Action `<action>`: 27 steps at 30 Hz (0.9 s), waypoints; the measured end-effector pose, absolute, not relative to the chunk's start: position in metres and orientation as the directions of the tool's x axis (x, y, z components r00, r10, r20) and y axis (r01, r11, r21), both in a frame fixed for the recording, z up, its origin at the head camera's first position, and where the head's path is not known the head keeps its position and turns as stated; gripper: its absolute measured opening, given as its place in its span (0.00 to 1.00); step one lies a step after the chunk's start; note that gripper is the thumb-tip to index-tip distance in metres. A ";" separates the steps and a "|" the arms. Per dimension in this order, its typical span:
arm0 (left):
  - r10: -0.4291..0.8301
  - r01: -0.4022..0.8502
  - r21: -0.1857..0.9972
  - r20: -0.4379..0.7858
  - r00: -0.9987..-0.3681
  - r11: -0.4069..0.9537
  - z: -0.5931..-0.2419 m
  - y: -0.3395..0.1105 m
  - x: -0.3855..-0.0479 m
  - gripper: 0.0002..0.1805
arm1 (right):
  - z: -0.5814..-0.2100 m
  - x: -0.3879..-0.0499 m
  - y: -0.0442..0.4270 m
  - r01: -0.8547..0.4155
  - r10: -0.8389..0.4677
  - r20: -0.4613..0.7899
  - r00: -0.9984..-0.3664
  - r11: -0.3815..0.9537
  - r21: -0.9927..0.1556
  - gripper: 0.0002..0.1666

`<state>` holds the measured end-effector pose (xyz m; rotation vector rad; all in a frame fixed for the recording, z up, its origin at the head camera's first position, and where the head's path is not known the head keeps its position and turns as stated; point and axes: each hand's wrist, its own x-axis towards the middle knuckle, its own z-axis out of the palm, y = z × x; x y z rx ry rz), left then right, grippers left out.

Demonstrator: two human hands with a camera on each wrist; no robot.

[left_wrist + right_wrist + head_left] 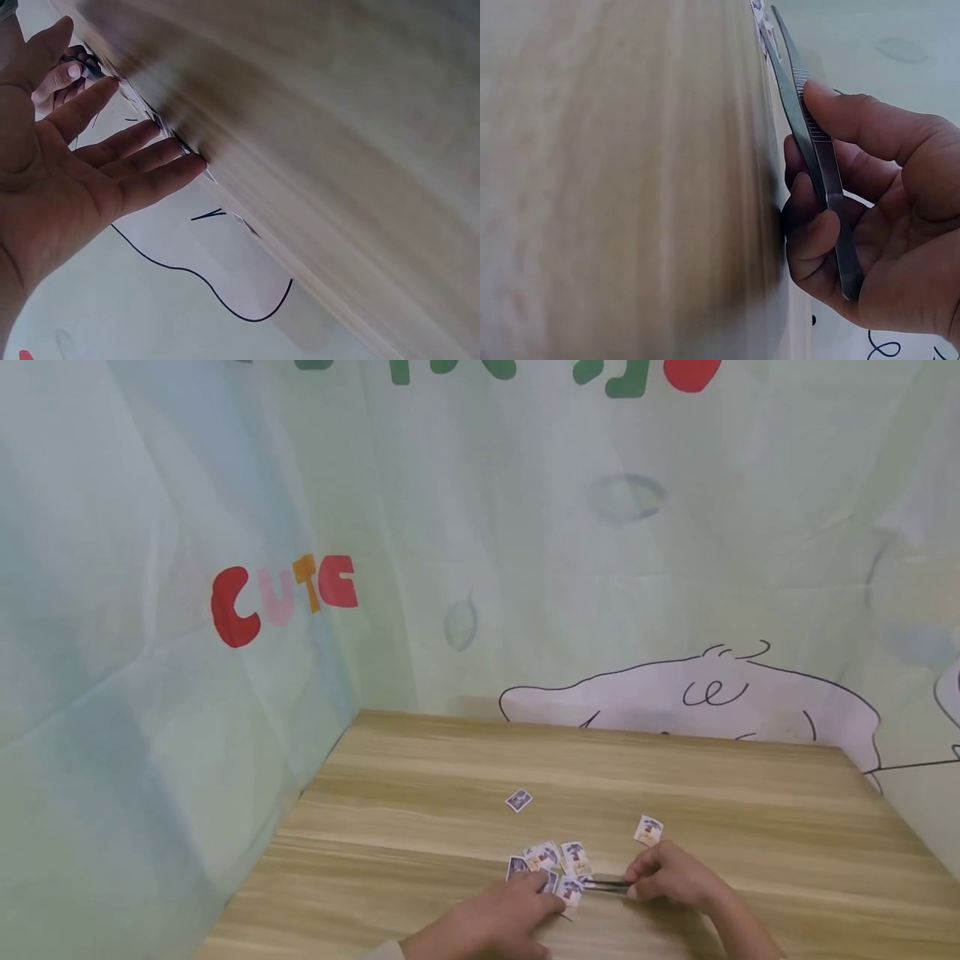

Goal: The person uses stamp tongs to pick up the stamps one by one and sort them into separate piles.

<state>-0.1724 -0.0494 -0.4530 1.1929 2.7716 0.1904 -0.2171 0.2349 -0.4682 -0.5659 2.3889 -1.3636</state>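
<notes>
My right hand (675, 878) holds metal tweezers (609, 884), thumb and fingers around the ridged grip. In the right wrist view the two arms of the tweezers (829, 169) stand apart at the tips, beside the edge of a paper piece. Over the near side of a loose cluster of small stamp-like picture papers (542, 857) lies my left hand (495, 920), its fingertips touching them. The left wrist view shows the fingers of this left hand (71, 180) extended and spread. The tweezer tips reach a paper (570, 893) by the left fingers; exact contact cannot be made out.
One similar paper (518, 800) lies apart, farther back on the wood-grain table (420, 777). Another single paper (648, 830) is just beyond my right hand. A printed cloth (480, 568) hangs along the table's back and left sides.
</notes>
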 end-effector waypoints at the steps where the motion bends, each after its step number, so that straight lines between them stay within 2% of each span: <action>1: 0.727 0.710 0.171 -0.061 -0.684 0.683 -0.453 -0.050 -0.172 0.32 | -0.468 -0.217 0.234 -0.176 -0.494 -0.087 -0.865 0.460 -0.870 0.10; 9: 0.715 0.692 0.207 -0.059 -0.697 0.692 -0.452 -0.051 -0.172 0.32 | -0.468 -0.218 0.232 -0.179 -0.514 -0.092 -0.853 0.454 -0.873 0.09; 19: 0.731 0.714 0.183 -0.035 -0.682 0.675 -0.454 -0.049 -0.174 0.32 | -0.469 -0.219 0.227 -0.206 -0.516 -0.065 -0.854 0.450 -0.869 0.08; 27: 0.731 0.716 0.182 -0.025 -0.682 0.674 -0.457 -0.049 -0.175 0.28 | -0.469 -0.219 0.223 -0.261 -0.538 -0.022 -0.843 0.445 -0.856 0.03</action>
